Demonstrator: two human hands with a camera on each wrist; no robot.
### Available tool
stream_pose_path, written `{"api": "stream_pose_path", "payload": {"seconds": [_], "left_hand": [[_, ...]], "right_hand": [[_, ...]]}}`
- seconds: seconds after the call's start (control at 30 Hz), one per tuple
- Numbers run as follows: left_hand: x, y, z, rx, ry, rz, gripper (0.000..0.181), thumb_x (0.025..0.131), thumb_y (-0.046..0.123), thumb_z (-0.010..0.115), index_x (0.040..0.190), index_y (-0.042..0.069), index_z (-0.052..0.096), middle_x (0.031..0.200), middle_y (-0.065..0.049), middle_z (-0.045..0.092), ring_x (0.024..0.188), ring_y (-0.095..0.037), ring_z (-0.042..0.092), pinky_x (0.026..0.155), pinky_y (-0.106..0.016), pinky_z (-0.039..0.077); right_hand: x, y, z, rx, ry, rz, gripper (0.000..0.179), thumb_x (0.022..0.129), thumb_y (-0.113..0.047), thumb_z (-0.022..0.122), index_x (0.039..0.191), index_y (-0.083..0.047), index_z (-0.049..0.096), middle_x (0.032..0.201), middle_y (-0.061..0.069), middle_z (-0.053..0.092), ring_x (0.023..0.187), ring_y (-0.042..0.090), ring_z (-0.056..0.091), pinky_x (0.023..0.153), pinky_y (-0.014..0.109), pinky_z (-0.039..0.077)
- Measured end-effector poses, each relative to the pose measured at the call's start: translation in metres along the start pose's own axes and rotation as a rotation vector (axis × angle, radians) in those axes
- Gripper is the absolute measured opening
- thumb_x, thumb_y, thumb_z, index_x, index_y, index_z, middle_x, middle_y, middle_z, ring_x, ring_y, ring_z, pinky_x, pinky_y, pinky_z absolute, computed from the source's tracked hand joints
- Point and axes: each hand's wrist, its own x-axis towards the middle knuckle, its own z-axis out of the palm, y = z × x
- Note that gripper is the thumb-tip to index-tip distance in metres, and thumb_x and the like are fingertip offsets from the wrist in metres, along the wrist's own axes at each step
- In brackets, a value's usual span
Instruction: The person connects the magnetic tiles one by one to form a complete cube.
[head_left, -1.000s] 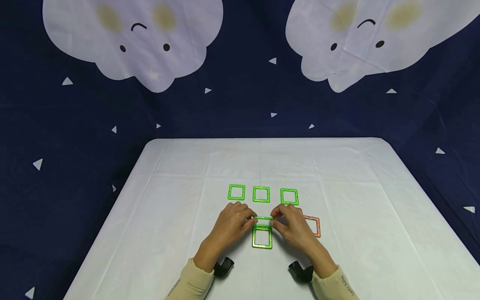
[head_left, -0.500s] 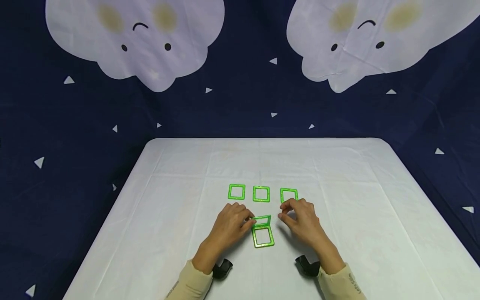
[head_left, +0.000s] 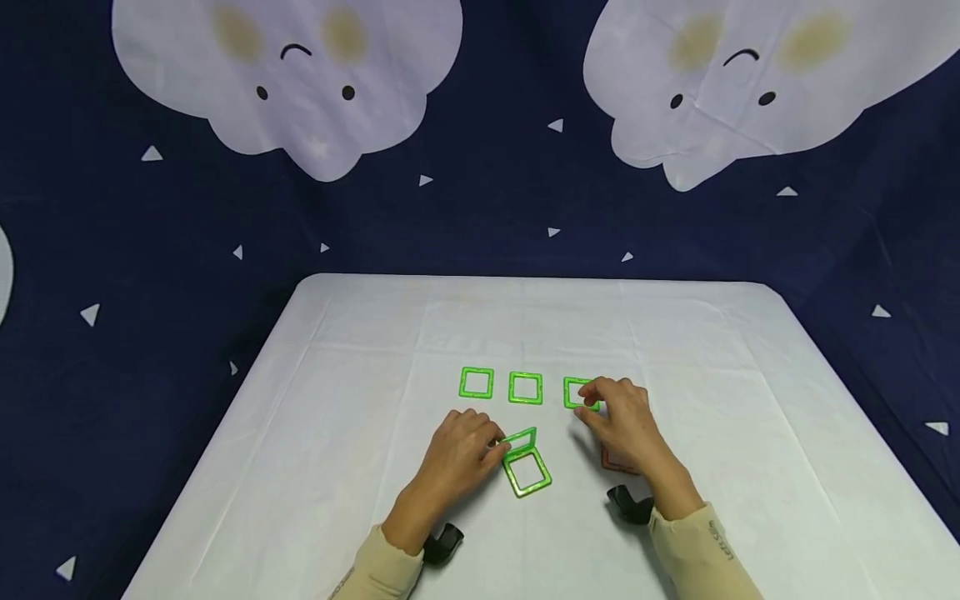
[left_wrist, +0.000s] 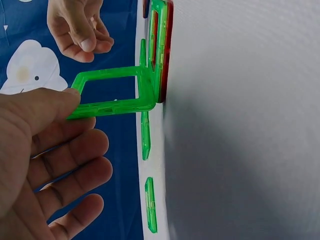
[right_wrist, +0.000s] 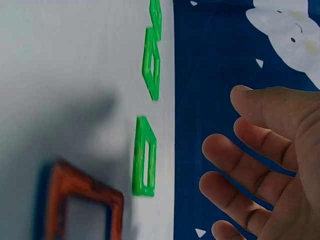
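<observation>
Head view, centre of frame, left to right. Left hand [head_left: 459,448]: thumb and fingertips hold the top edge of a green square tile [head_left: 521,439] stood upright, hinged along the far edge of a flat green square tile [head_left: 528,474] on the white tablecloth [head_left: 360,400]. Two loose green tiles [head_left: 476,382] [head_left: 525,387] lie in a row behind. Right hand [head_left: 621,417]: fingers loosely spread, hovering over the third green tile [head_left: 577,393], not yet gripping. An orange tile [head_left: 617,460] lies partly hidden under that wrist.

Judged step: one wall up, fetching the next. Next move needs a clean pinch on that tile while the left steadies the wall.
</observation>
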Motion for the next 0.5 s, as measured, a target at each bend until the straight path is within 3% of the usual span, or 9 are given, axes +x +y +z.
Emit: {"api": "stream_pose_path", "payload": {"seconds": [0.13,0.5], "left_hand": [[-0.002,0.001,-0.001,0.007,0.010,-0.004,0.012,0.080,0.028,0.074,0.076,0.018,0.069,0.070,0.010,0.061,0.065,-0.007,0.051,0.069,-0.026,0.042],[-0.008,0.003,-0.002,0.022,0.037,-0.013,0.013,0.077,0.028,0.076,0.074,0.018,0.068,0.068,0.010,0.061,0.064,-0.007,0.052,0.069,-0.025,0.043]], "right_hand": [[0.007,0.009,-0.002,-0.033,-0.047,0.015,0.024,0.076,-0.014,0.077,0.095,-0.007,0.065,0.081,0.003,0.068,0.079,0.025,0.053,0.081,0.048,0.035],[0.032,0.034,-0.008,-0.108,-0.300,0.126,0.034,0.081,-0.025,0.072,0.109,-0.007,0.064,0.093,0.008,0.065,0.090,0.028,0.052,0.079,0.045,0.034]]}}
